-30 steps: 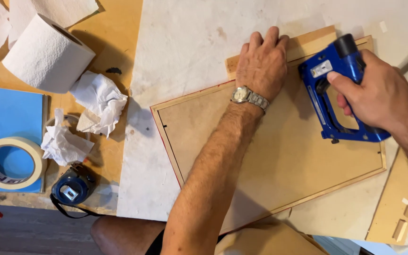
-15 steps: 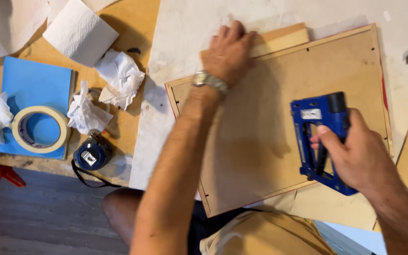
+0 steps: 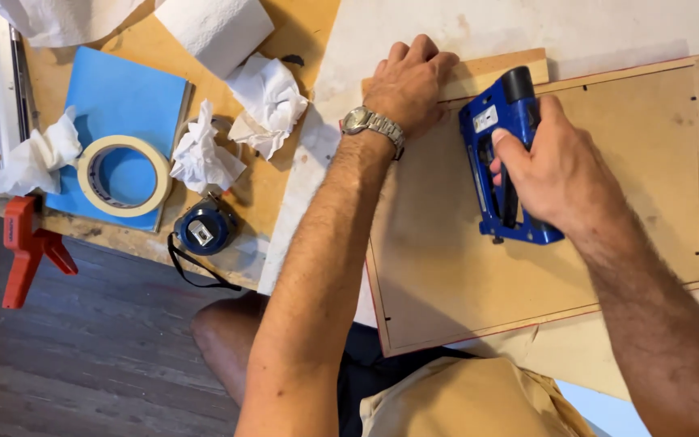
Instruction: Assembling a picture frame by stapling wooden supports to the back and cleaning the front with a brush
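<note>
While the flat rectangular fibreboard frame back with its thin red-edged wooden border lies face-down on the pale, scuffed worktop, the left hand presses flat on its upper left corner, fingers spread over a plain wooden strip, grasping nothing. The right hand is clenched around the handle of a glossy blue metal staple gun, which stands nose-down on the board near its top edge. Off to the left sit a matte blue pad, a cream ring of masking tape, crumpled white paper tissues and a small round tape measure.
</note>
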